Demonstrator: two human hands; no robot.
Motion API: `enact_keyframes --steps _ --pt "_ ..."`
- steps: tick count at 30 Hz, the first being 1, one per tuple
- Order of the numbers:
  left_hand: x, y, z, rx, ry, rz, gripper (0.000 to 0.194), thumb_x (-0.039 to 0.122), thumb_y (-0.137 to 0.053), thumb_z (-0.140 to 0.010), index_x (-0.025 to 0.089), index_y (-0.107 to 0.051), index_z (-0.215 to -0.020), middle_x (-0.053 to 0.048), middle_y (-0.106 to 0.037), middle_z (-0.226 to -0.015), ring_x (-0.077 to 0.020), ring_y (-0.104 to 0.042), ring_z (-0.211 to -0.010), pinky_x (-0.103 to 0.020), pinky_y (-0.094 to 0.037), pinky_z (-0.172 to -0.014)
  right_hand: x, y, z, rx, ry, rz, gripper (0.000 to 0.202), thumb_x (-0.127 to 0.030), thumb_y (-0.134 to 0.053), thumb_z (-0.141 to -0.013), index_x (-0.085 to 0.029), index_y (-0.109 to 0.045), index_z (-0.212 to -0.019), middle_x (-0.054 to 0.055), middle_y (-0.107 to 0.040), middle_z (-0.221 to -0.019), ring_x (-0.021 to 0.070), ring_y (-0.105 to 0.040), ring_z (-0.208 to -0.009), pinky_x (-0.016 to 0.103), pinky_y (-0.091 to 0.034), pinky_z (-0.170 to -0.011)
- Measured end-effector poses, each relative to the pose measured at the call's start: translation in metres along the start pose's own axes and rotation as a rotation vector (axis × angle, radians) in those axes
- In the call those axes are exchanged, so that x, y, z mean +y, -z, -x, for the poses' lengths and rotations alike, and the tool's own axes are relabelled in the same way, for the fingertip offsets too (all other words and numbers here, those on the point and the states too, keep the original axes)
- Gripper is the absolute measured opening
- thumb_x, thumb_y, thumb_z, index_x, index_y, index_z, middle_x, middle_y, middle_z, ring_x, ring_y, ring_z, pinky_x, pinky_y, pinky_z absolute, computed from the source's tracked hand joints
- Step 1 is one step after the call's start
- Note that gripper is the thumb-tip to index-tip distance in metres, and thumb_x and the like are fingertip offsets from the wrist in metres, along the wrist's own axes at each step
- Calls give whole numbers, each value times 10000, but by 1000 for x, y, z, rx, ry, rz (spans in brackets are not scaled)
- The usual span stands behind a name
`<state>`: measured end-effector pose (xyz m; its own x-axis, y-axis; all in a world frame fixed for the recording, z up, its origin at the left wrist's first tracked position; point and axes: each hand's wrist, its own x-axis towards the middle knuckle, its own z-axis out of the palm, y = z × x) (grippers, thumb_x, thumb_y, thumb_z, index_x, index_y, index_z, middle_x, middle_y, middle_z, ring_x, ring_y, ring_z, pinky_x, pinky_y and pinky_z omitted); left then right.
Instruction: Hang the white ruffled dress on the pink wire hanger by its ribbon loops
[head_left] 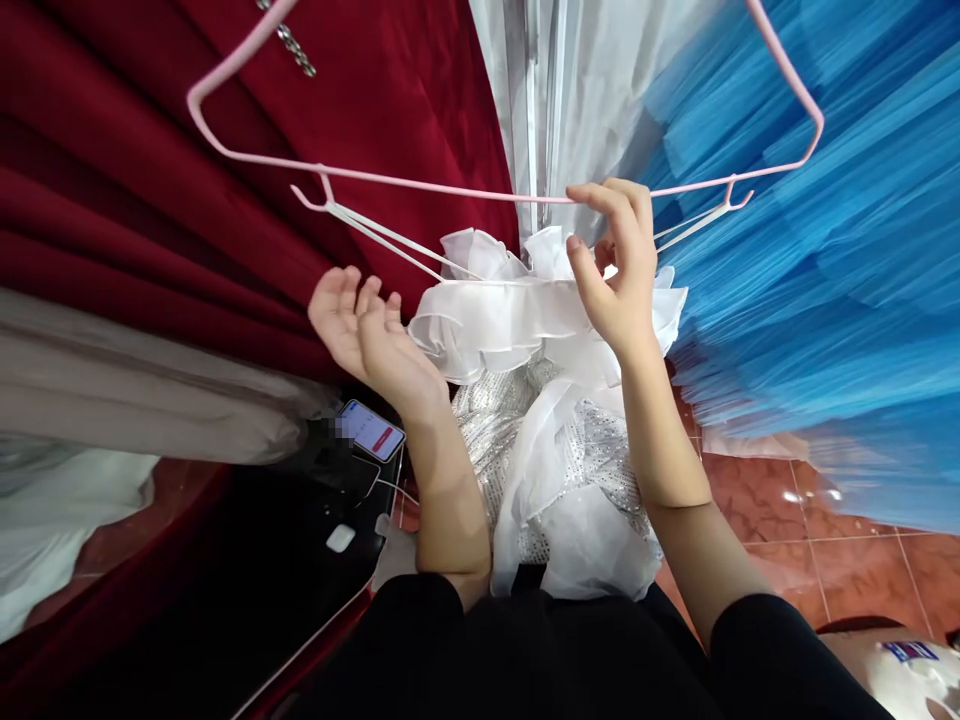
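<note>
A pink hanger [450,188] spans the upper part of the view. From its two small hooks, thin white straps [390,240] carry a white dress with a ruffled top [502,310] and a silver sequined body [495,415]. My right hand [622,265] is raised in front of the ruffles, thumb and index finger apart, the index fingertip at the hanger's lower bar. Whether it presses on the bar, I cannot tell. To the left of the ruffles, my left hand [371,325] has its palm turned up and fingers loosely bent apart, with nothing in it.
Dark red fabric [420,90] hangs on the left, blue tulle [810,260] on the right, and white fabric [615,80] behind. A lit phone [373,430] and a small white case [340,538] lie on a black surface at lower left. Red tiles [862,570] cover the floor.
</note>
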<state>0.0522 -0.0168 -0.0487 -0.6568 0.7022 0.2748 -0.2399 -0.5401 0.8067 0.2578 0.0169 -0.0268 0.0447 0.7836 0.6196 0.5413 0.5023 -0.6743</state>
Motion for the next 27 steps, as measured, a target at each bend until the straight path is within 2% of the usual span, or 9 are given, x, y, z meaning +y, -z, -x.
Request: enact_keyframes --steps 3,7,10,13,16,19,23,25,27 --pt "-11 2 -8 -134 141 -75 248 170 -562 -861 171 -624 -1101 -72 -652 -1081 -184 -637 -1026 -330 -482 -962 3 -1 -4 21 20 9 269 -432 -455 -948 -357 -555 -1187 42 -546 -1212 189 -576 -1019 306 -551 -673" --pt "-11 -11 -3 -247 147 -36 38 177 -636 -849 170 -637 -886 -25 -633 -822 -160 -654 -803 -309 -518 -829 5 0 -9 56 0 14 304 -533 -432 -941 -334 -577 -1120 46 -561 -1129 203 -559 -1014 330 -524 -700" --pt "4 -20 3 -285 171 -22 60 164 -647 -835 183 -619 -786 -17 -618 -727 -153 -631 -708 -283 -512 -715 0 2 -14 102 -42 52 340 -601 -465 -906 -300 -606 -980 43 -569 -999 186 -535 -930 315 -480 -658" --pt "33 -21 -2 -300 143 -46 72 160 -621 -840 179 -672 -793 -26 -613 -700 -153 -602 -682 -286 -514 -722 -6 4 -23 155 -50 70 328 -594 -555 -864 -272 -610 -846 33 -561 -886 142 -489 -796 289 -400 -585" --pt "68 -12 -20 -370 204 39 213 241 -541 -892 111 -706 -926 -57 -639 -802 -176 -637 -812 -318 -528 -877 -8 5 -29 196 11 0 316 -557 -662 -811 -245 -623 -774 21 -538 -789 129 -473 -746 295 -315 -545" --pt "88 1 -42 -450 322 182 394 356 -376 -989 125 -642 -1166 -29 -630 -1161 -148 -570 -1181 -243 -410 -1108 -9 4 -30 217 44 -24 298 -520 -696 -802 -238 -620 -746 12 -520 -750 126 -475 -746 304 -288 -540" --pt "72 10 -53 -352 384 271 367 287 -293 -990 153 -530 -1237 12 -412 -1517 -115 -363 -1425 -216 -349 -1170 -8 1 -27 190 0 51 264 -514 -653 -840 -264 -593 -782 12 -553 -808 136 -465 -802 303 -338 -585" --pt "55 8 -47 -269 418 257 341 252 -324 -958 159 -506 -1231 -18 -355 -1565 -133 -385 -1417 -243 -361 -1171 -4 -1 -27 191 -8 66 275 -525 -657 -832 -261 -592 -793 9 -545 -825 133 -447 -801 295 -351 -607" --pt "42 3 -38 -248 386 247 342 205 -360 -933 154 -513 -1234 -53 -403 -1534 -149 -441 -1379 -278 -358 -1177 1 -1 -29 204 11 56 276 -501 -682 -822 -244 -593 -775 2 -518 -801 119 -437 -776 285 -346 -606"
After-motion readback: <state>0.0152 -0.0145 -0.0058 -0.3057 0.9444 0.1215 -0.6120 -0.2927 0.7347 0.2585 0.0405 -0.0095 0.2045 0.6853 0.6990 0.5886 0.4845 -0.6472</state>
